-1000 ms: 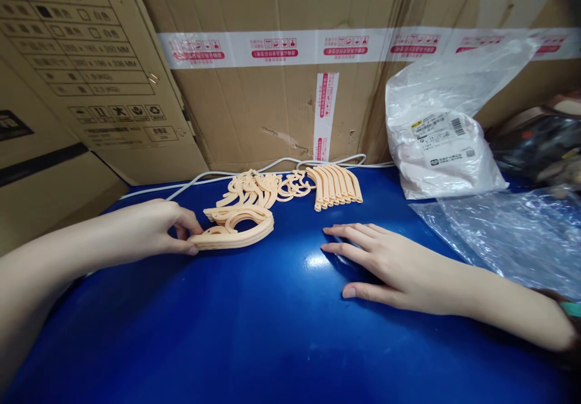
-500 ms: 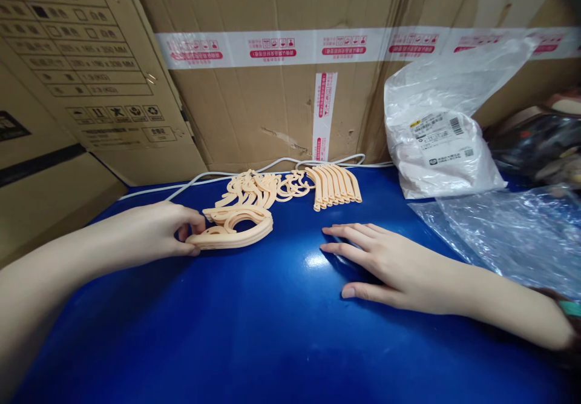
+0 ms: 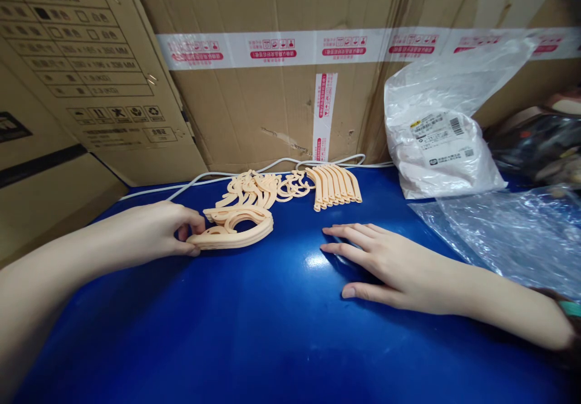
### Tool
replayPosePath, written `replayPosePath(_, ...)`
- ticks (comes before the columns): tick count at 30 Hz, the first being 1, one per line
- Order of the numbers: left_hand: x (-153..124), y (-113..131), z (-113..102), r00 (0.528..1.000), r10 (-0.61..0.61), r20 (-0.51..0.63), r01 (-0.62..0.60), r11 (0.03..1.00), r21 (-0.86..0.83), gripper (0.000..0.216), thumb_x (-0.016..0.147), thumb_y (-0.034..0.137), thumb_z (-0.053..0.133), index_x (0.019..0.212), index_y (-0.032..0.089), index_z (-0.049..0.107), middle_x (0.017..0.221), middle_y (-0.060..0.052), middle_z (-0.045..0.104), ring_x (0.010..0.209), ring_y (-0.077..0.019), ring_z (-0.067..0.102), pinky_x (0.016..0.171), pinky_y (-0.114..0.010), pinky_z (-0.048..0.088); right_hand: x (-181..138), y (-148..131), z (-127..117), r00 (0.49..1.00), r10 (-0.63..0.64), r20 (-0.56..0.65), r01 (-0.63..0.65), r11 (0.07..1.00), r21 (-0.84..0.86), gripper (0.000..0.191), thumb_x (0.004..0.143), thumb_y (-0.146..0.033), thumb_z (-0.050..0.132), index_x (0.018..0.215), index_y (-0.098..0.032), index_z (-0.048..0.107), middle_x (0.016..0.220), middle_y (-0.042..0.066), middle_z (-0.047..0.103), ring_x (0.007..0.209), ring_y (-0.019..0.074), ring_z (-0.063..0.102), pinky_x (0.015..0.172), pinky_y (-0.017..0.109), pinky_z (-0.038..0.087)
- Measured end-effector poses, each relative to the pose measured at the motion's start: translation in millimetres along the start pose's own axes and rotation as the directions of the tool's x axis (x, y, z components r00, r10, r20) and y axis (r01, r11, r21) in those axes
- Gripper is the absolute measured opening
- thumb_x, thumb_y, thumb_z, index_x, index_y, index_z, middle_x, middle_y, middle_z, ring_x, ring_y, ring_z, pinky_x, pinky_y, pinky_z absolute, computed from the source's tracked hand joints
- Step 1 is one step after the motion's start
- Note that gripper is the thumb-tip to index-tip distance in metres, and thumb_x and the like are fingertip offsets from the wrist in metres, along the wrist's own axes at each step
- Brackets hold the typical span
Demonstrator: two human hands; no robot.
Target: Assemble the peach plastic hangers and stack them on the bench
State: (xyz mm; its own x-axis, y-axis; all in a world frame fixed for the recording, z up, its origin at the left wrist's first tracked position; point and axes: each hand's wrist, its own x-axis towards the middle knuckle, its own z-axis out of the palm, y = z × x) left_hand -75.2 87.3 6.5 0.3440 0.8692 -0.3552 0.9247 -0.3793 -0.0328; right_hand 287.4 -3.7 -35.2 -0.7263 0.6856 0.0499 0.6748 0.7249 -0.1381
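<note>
My left hand [image 3: 170,228] pinches the left end of a small stack of cream plastic folding clothes hangers [image 3: 252,235], which rests on the blue tabletop [image 3: 254,319]. Its thumb and fingers are closed on that end. Just behind the stack lies a pile of curved cream hanger arms [image 3: 254,189]. Loose cream hooks [image 3: 293,186] sit to the right of that pile, and farther right is a neat overlapping row of hanger arms [image 3: 336,186]. My right hand [image 3: 376,261] lies palm down on the table with its fingers spread, holding nothing, in front of the row.
Cardboard boxes [image 3: 254,107] wall off the back and left side. A white cable [image 3: 200,177] runs along their foot. At the back right stands a white plastic bag [image 3: 445,143] with a label, and clear plastic film [image 3: 512,228] lies before it. Dark clutter [image 3: 535,143] fills the far right.
</note>
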Motion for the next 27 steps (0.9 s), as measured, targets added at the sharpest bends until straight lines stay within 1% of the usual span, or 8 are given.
replayPosePath(6,-1.5,2.6,-2.5,1.000,0.007,0.019,-0.007,1.000,0.005,0.024,0.075,0.043,0.056,0.084,0.024,0.069,0.077,0.001,0.065,0.072,-0.0197,0.060,0.061,-0.026,0.034,-0.7,-0.4,-0.4,1.000,0.005,0.016,-0.005,1.000,-0.008,0.059,0.094,-0.056,0.040,0.139,-0.018,0.047,0.146,0.015,0.042,0.129,0.0300,0.045,0.104,0.049,0.039)
replayPosePath(9,-2.1,5.1,-4.3,1.000,0.001,0.024,-0.002,1.000,0.005,0.028,0.075,0.044,0.055,0.086,0.024,0.070,0.077,0.000,0.066,0.072,-0.0200,0.060,0.061,-0.026,0.035,-0.9,0.2,0.4,1.000,0.003,0.004,-0.003,1.000,-0.003,0.059,0.094,-0.056,0.042,0.139,-0.018,0.047,0.145,0.015,0.043,0.128,0.0300,0.045,0.104,0.050,0.039)
replayPosePath(16,-1.7,6.2,-6.7,0.998,-0.052,0.027,0.052,0.999,0.014,0.030,0.070,0.049,0.056,0.084,0.029,0.073,0.076,0.002,0.067,0.070,-0.0190,0.061,0.060,-0.025,0.036,-0.7,1.2,1.0,1.000,0.005,0.012,-0.004,1.000,-0.013,0.060,0.094,-0.057,0.040,0.139,-0.019,0.046,0.146,0.015,0.041,0.129,0.0295,0.044,0.105,0.049,0.039)
replayPosePath(20,-0.7,3.6,-6.1,0.998,-0.054,0.030,0.054,0.999,0.008,0.037,0.069,0.054,0.055,0.091,0.031,0.074,0.076,0.003,0.068,0.070,-0.0201,0.063,0.060,-0.027,0.037,-0.4,0.6,1.1,1.000,0.006,0.017,-0.006,1.000,-0.015,0.060,0.094,-0.058,0.039,0.139,-0.019,0.046,0.146,0.014,0.041,0.129,0.0293,0.044,0.105,0.049,0.039)
replayPosePath(23,-2.9,0.8,-5.3,0.998,-0.065,0.021,0.065,0.998,-0.013,0.044,0.064,0.057,0.056,0.094,0.031,0.073,0.078,0.002,0.069,0.073,-0.0219,0.063,0.062,-0.028,0.040,0.2,0.6,1.1,1.000,0.009,0.023,-0.009,1.000,-0.019,0.060,0.094,-0.058,0.039,0.140,-0.019,0.046,0.147,0.014,0.041,0.130,0.0292,0.044,0.105,0.049,0.039)
replayPosePath(25,-6.4,-2.2,-5.6,0.995,-0.099,0.022,0.100,0.994,-0.043,0.047,0.059,0.053,0.056,0.096,0.029,0.073,0.080,0.001,0.069,0.076,-0.0230,0.064,0.065,-0.029,0.043,0.5,0.8,1.0,1.000,0.009,0.029,-0.008,1.000,-0.023,0.060,0.094,-0.058,0.038,0.140,-0.019,0.045,0.147,0.014,0.040,0.130,0.0288,0.043,0.106,0.048,0.038)
replayPosePath(27,-9.6,-6.5,-6.7,0.988,-0.152,0.041,0.154,0.985,-0.074,0.051,0.055,0.044,0.051,0.098,0.027,0.072,0.082,0.000,0.069,0.079,-0.0240,0.064,0.069,-0.030,0.046,0.5,1.0,1.1,0.999,0.010,0.032,-0.009,1.000,-0.025,0.060,0.094,-0.058,0.037,0.140,-0.020,0.045,0.147,0.013,0.040,0.130,0.0284,0.043,0.106,0.048,0.038)
